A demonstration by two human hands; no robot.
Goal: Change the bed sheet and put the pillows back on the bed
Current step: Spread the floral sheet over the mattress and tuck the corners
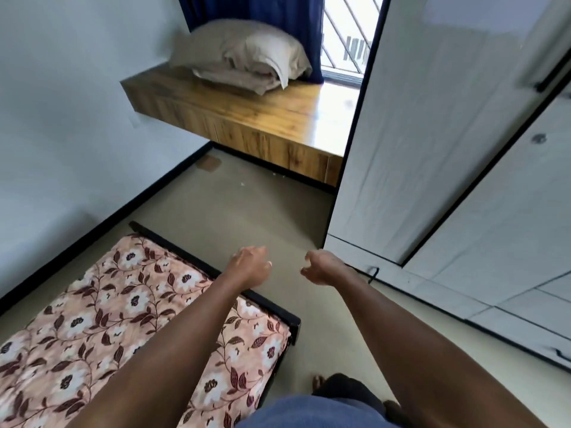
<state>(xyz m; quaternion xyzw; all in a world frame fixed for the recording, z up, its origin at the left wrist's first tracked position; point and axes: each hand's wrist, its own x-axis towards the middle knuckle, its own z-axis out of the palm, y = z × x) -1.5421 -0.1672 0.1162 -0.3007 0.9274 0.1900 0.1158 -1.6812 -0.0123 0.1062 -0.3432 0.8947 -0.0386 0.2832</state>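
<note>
at the far left we see a pale wall (61,103) with a black skirting running along the floor (247,205). beside it, in the lower left, lies the bed (92,319), covered in a pink fabric with white flowers and dark red leaves, and with no pillow on the part we can see. its black frame (272,304) shows along the end and at the near corner. our left hand (248,267) reaches forward just past that end of the bed, over the floor, fingers loosely curled downward and holding nothing. further back and higher up, the pillows (247,54), beige and stacked in a rumpled pile, rest on a wooden tabletop (247,112) set against the wall, well apart from the bed. a dark blue curtain (278,10) hangs just behind them. our right hand (324,268) is stretched out near the left one, apart from it, fingers loosely bent and also holding nothing. to the right of the curtain a window (346,41) with a diagonal grille lets in bright light. a tall white wardrobe (432,118) with black edging fills the right side.
</note>
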